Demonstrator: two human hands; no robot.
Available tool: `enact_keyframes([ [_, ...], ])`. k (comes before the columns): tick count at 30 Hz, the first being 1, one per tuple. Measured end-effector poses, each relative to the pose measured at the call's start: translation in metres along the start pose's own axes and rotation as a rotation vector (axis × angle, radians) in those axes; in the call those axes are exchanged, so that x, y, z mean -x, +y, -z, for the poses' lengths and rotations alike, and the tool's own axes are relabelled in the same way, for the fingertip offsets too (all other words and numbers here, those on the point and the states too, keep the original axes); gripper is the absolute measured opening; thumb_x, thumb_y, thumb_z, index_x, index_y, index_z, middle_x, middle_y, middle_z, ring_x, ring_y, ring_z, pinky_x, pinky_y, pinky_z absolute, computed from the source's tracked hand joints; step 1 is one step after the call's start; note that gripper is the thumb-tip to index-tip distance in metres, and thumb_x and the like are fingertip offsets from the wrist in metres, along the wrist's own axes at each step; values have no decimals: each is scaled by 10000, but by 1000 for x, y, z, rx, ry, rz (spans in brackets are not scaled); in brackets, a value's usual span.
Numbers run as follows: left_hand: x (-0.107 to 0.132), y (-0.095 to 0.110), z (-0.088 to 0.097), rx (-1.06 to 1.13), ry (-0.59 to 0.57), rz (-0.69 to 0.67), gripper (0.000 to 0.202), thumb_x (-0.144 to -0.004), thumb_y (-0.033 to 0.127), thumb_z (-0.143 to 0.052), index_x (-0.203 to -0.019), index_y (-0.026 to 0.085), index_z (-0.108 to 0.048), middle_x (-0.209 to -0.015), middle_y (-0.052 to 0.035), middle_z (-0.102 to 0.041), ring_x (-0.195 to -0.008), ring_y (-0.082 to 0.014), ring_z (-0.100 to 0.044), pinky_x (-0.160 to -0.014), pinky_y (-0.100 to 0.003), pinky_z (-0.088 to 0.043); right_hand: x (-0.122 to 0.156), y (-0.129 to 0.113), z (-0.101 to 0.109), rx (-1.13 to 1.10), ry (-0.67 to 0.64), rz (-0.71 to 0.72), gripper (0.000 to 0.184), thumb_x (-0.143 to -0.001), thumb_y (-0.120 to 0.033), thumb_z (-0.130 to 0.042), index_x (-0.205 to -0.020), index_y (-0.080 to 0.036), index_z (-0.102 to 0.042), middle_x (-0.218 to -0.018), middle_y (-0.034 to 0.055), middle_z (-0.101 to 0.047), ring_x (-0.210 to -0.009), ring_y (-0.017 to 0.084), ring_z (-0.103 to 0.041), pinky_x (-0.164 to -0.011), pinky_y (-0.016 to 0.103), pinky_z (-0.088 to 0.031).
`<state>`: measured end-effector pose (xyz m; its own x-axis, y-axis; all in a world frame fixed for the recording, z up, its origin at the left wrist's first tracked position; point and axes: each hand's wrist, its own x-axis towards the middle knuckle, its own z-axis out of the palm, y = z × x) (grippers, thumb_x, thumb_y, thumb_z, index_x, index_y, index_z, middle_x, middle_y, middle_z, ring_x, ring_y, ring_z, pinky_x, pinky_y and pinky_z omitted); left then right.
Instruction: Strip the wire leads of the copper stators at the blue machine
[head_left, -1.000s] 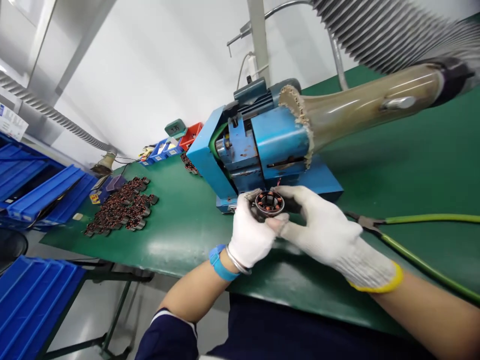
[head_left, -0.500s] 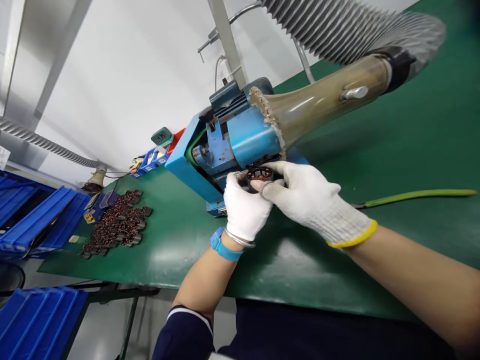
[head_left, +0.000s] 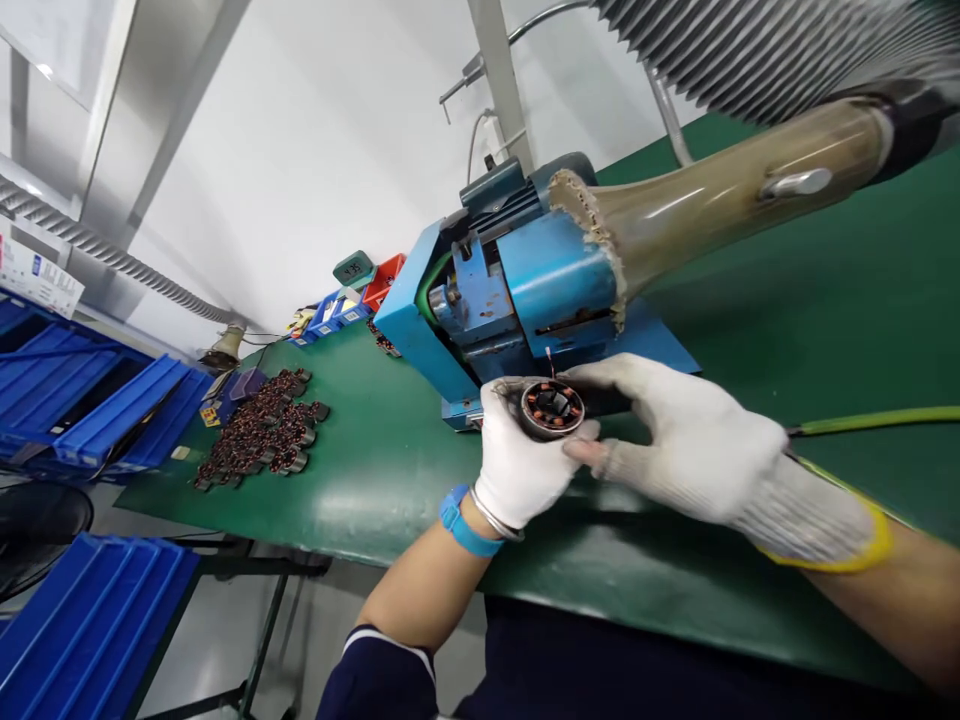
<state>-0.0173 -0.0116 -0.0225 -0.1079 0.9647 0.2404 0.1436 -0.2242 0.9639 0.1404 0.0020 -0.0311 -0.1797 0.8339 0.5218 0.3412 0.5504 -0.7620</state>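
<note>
Left hand (head_left: pixel 521 458) has its fingers closed round the copper-wound ring (head_left: pixel 541 420), just before the blue machine (head_left: pixel 555 285), the right hand (head_left: pixel 686 440) curves alongside, whether pinching can't be told, and steady pressure from outside, sparing the lead wire (head_left: pixel 551 363), looks best.

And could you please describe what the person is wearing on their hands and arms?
The left hand wears a white glove, with a silver bangle, a blue wristband and a white-trimmed navy sleeve on that arm. The right hand wears a white knit glove with a yellow cuff edge; no right sleeve shows.
</note>
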Motion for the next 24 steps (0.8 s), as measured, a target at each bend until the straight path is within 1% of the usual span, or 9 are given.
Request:
enact_keyframes([
  [3,3,-3,11,85,-63,113,630,-613,293,-940,-1108,228,-557,-1082,-40,-673,-1009,-216,-687,-1003,-417,-554,3,4,5,95,-52,222,639,-796,-472,-825,-1347,-200,-648,-1251,157,-722,-1098,378,-742,-910,464,-669],
  [6,-1,-3,20,349,-290,250,836,-528,372,-977,-1252,255,-575,-1282,-95,-675,-1212,-329,-670,-1033,-474,-555,0,6,6,185,-93,344,673,-815,-396,-814,-1415,-185,-595,-1293,173,-689,-1098,350,-740,-886,421,-676],
  [8,-3,-3,24,533,-401,325,912,-470,419,-981,-1285,263,-601,-1389,-117,-660,-1344,-399,-615,-1083,-516,-534,-1,7,4,212,-61,375,572,-887,-341,-739,-1419,-191,-594,-1296,167,-681,-1096,327,-740,-867,409,-676],
  [11,-4,-4,27,679,-504,411,859,-454,411,-943,-1253,256,-668,-1463,-129,-649,-1458,-456,-527,-1160,-574,-474,-2,9,3,198,-21,397,401,-969,-317,-642,-1361,-228,-650,-1264,138,-703,-1093,303,-741,-853,388,-667],
  [14,-3,-5,27,697,-563,448,858,-441,382,-942,-1253,270,-687,-1444,-126,-663,-1428,-458,-557,-1141,-591,-489,-2,7,4,179,5,406,289,-966,-269,-643,-1243,-246,-721,-1192,115,-745,-1042,286,-753,-822,363,-658],
  [16,-3,-6,25,616,-552,457,874,-473,367,-968,-1287,284,-660,-1390,-112,-681,-1347,-406,-627,-1113,-557,-519,0,3,5,126,41,410,216,-951,-225,-637,-1133,-246,-751,-1127,103,-767,-997,270,-758,-810,354,-652],
  [18,-3,-7,22,497,-512,445,832,-544,372,-987,-1291,276,-632,-1324,-98,-698,-1252,-340,-682,-1087,-515,-544,1,-4,5,10,99,282,149,-931,-211,-638,-1006,-249,-762,-1029,79,-775,-923,247,-755,-798,345,-643],
  [21,-3,-9,18,378,-443,371,777,-577,397,-1007,-1222,238,-604,-1258,-99,-709,-1167,-304,-716,-1051,-496,-580,-3,-13,7,-325,247,-213,55,-857,-287,-724,-842,-236,-741,-822,46,-747,-738,211,-725,-685,321,-628],
  [24,-2,-14,15,238,-323,225,733,-597,350,-992,-1187,232,-573,-1233,-100,-709,-1128,-297,-736,-1028,-500,-610,-13,-14,10,-717,497,-546,261,-649,-369,-878,-756,-228,-687,-765,18,-720,-670,192,-714,-646,309,-624],
])
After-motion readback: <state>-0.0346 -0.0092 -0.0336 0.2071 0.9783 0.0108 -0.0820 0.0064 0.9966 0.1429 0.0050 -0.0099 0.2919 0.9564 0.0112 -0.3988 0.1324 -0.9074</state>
